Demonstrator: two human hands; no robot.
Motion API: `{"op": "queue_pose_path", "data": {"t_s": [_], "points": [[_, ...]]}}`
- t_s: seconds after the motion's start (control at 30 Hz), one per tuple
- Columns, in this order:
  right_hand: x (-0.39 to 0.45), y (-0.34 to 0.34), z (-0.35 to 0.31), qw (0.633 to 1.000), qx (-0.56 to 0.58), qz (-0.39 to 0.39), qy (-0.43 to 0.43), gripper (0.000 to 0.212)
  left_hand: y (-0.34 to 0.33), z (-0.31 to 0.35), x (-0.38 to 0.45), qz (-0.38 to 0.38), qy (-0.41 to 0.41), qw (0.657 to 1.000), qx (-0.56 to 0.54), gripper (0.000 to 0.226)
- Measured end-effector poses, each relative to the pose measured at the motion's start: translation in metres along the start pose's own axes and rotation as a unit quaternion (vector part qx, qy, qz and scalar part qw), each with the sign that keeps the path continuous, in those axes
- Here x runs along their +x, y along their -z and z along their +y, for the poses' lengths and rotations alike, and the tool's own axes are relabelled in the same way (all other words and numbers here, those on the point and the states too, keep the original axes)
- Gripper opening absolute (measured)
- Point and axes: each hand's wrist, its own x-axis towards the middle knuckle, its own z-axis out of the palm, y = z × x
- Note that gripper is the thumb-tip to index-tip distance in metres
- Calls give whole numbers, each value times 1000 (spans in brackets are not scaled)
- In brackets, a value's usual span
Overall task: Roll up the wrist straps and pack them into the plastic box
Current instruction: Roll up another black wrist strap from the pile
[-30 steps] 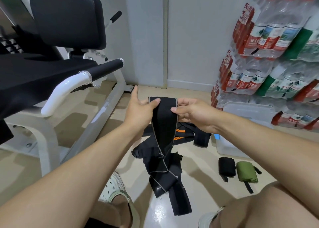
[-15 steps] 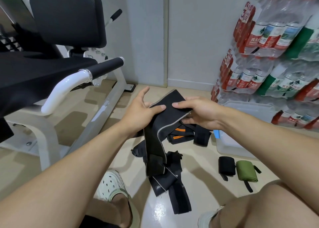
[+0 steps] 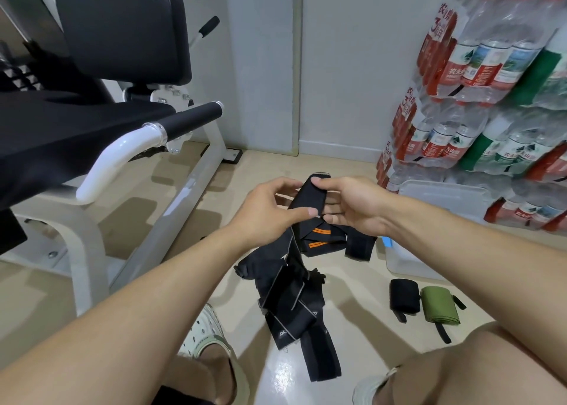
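**Inspector:** Your left hand [image 3: 270, 211] and right hand [image 3: 352, 205] both pinch the top end of one black strap [image 3: 310, 196], held up over the floor [image 3: 352, 337]. The thumbs sit on the near face and the fingers behind, which I judge is to turn the end over and start a tight roll.

**Assistant:** And the tail?

**Inspector:** You let it hang down onto the pile [image 3: 291, 294] of loose straps, so its weight keeps it straight.

**Assistant:** The box?

**Inspector:** The box [image 3: 408, 266] stands on the floor at your right, partly hidden by your forearm. I cannot tell what is in it. A black roll [image 3: 403, 294] and a green roll [image 3: 439, 308] lie touching, just beside it, likely waiting to be packed.
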Motion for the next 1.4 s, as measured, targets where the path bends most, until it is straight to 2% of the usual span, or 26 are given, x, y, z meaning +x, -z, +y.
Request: {"op": "queue_pose_path", "data": {"t_s": [0.1,0.2,0.27,0.3,0.4,0.47,0.57,0.7,0.8,0.9,1.0,1.1,1.2,1.33,1.4], "points": [[0,-1,0,999,38,-5,12,23,-3,-1,3,36,12,999,-23,46],[-3,-5,-1,995,90,-9,44,15,-6,-3,3,24,15,999,-27,48],[-4,-8,0,994,86,-4,70,9,-8,-2,2,26,7,999,-26,49],[-4,-10,1,993,73,7,89,13,-9,-2,2,34,2,999,-25,46],[-2,-11,7,982,-51,57,174,38,-8,-3,4,58,0,998,-24,37],[1,-7,9,956,-169,80,228,48,-5,-5,6,59,-2,998,-16,31],[3,-1,9,918,-272,90,272,46,0,-7,7,48,-4,999,-4,25],[-1,2,4,886,-340,88,302,34,8,-6,6,5,-4,999,-34,22],[-1,3,4,888,-335,77,306,26,11,-6,7,9,17,996,-92,27],[1,4,4,892,-322,75,310,29,11,-6,7,23,35,986,-161,37],[2,5,4,898,-310,66,306,37,13,-5,8,28,48,976,-210,29],[3,3,6,896,-309,42,316,43,11,-4,10,34,50,977,-206,14],[0,3,5,898,-286,28,333,42,8,-1,9,35,33,980,-194,11],[-7,4,1,910,-289,-5,297,54,8,0,8,62,-1,983,-174,8],[-8,3,0,904,-300,6,306,51,8,0,8,54,4,982,-182,8]]}}
